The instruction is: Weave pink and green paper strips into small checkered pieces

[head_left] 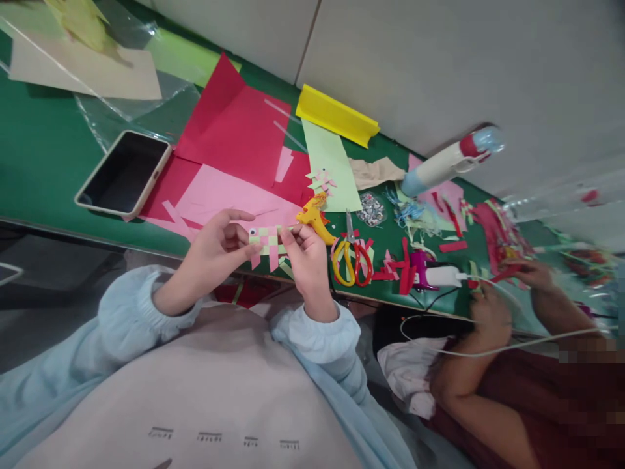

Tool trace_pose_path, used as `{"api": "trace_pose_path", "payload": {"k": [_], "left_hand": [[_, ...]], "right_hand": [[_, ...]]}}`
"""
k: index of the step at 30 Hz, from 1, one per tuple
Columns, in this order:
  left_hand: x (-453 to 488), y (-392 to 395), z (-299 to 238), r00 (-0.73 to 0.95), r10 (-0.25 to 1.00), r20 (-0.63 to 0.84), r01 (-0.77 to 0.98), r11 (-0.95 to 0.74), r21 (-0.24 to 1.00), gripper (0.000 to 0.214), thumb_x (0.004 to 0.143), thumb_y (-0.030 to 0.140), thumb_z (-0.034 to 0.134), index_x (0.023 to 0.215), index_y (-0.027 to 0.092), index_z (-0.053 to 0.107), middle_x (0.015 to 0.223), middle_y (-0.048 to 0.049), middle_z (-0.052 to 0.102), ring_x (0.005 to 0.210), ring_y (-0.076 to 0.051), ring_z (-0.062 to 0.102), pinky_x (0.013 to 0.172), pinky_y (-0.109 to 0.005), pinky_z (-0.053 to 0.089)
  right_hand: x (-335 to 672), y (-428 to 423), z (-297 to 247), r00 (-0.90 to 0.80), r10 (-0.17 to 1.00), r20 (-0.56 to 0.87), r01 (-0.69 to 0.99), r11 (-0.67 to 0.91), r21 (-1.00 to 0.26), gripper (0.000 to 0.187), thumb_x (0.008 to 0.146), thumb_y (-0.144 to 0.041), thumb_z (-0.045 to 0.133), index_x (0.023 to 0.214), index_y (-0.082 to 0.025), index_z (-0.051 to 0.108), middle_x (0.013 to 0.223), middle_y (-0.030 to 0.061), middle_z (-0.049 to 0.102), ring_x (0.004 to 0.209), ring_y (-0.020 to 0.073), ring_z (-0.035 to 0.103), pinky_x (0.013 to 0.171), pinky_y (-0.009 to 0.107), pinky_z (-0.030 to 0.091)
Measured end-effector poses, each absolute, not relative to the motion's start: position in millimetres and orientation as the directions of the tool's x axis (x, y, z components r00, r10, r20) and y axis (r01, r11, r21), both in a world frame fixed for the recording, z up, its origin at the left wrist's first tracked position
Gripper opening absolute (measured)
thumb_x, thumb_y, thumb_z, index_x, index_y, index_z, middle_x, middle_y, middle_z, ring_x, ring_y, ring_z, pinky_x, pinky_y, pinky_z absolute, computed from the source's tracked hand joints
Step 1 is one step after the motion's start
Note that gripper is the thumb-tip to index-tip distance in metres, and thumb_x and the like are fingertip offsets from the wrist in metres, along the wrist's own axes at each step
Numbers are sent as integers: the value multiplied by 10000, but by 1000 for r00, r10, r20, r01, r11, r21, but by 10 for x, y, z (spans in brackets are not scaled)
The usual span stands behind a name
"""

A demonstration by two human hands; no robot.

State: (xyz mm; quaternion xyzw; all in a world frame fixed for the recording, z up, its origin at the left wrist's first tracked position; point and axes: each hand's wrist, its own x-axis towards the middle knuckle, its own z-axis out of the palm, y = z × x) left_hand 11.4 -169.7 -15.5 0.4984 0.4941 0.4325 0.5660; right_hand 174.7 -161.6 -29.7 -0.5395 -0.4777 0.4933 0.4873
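Note:
A small woven paper fish [266,242], checked in pink and pale green with a googly eye, is held over the table's front edge. My left hand [215,251] pinches it near the eye. On its other end are the fingertips of my right hand [307,257]. Just beyond lies a yellow glue gun [315,218], its nozzle area partly behind other bits. Scissors [352,260] with yellow and red handles rest right of my right hand. Another woven paper piece [322,181] sits on a pale green sheet [334,163].
A phone [124,172] lies at left beside red paper [239,124] and pink paper [229,195]. Googly eyes in a clear container [371,208], a bottle [449,163] and a white plug with cable [442,277] are to the right. A co-worker's hands [493,303] handle paper strips there.

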Motion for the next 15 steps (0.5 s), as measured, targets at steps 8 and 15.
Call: {"api": "trace_pose_path", "payload": {"k": [8, 15], "left_hand": [[110, -1696, -160, 128, 982, -140, 32, 137, 990, 401, 738, 244, 705, 1086, 182, 517, 623, 85, 514, 576, -127, 638, 570, -249, 483], [82, -1707, -227, 145, 979, -143, -2, 144, 990, 380, 742, 268, 724, 1067, 188, 542, 656, 84, 501, 576, -105, 614, 577, -235, 472]], "right_hand": [[1733, -1628, -304, 51, 996, -76, -9, -76, -997, 252, 796, -411, 654, 730, -185, 565, 703, -27, 575, 655, 99, 539, 629, 227, 458], [1739, -1620, -367, 13, 986, -166, -136, -162, -977, 346, 806, -548, 606, 808, -202, 618, 700, -18, 602, 611, 117, 572, 560, 241, 474]]}}
